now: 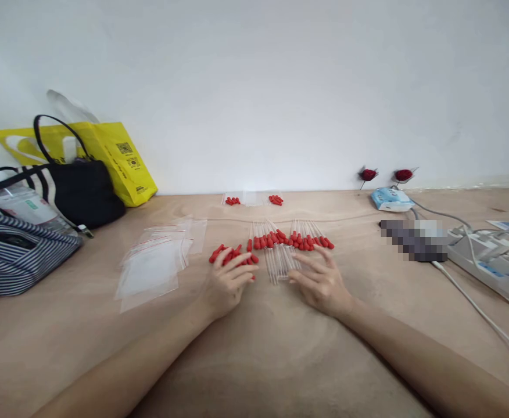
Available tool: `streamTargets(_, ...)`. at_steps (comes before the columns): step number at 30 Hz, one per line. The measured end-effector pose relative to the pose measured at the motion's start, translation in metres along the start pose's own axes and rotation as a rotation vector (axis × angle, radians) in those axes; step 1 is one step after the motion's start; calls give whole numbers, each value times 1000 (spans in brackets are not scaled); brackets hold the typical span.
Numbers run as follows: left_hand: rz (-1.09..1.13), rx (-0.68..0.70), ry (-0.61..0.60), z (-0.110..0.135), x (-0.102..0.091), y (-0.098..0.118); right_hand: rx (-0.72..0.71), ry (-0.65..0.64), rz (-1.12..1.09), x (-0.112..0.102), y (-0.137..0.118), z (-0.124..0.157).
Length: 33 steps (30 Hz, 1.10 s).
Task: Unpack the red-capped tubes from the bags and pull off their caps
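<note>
Mid-table, between and just beyond the hands: red-bulbed droppers (272, 239), clear tubes (276, 264) fanned out, some pointing far, some near, bulbs bunched in a row on the wooden table (246, 371).
Left hand (229, 281): over a looser red heap (239, 251) left of that row; fingers spread and bent, undersides hidden from me, can't tell if they grasp anything.
Right hand (322, 284): right of the near-pointing tubes; fingers apart, loosely curled, not clenched; I can't call contact or hold, too blurred.
Clear bags (152, 264): overlapping stack, left of left hand.
Far packets (254, 198): clear film, two red clusters, near the wall.
Crossing risk: facing tubes lie tight; dragging one could, I judge, pull neighbours along and break up the row.
Rolling risk: slim tubes on flat wood; a fingertip nudge may scatter them.
Miscount risk: bulbs overlap, so two could pass for one.
Bag risk: thin film; left forearm swinging outward might slide the stack.
</note>
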State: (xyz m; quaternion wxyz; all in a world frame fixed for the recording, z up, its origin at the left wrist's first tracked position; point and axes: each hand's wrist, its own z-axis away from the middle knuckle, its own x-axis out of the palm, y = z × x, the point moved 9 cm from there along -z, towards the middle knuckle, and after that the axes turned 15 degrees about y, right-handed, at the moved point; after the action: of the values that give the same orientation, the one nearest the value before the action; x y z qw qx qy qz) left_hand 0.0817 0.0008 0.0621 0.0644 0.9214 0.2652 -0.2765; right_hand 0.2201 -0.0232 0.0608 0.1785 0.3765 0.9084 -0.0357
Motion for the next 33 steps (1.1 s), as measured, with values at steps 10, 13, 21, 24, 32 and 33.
streamTargets(10, -101, -682, 124, 18, -22, -97, 397, -175, 32, 25, 50, 17)
streamTargets(13, -49, -937, 118, 35, -27, -134, 423, -123, 23, 27, 51, 12)
streamTargets(21, -59, -999, -216, 28, 20, -162, 206, -60, 111, 50, 25, -11)
streamTargets(24, -81, -1012, -296, 22, 31, -163, 107, -118, 179, 60, 13, -13)
streamTargets(32, -140, -1063, -412, 14, 46, -169, 193, -277, 114, 66, 11, -10)
streamTargets(33, -145, -1065, -431, 13, 50, -169, 205, -297, 107, 67, 11, -9)
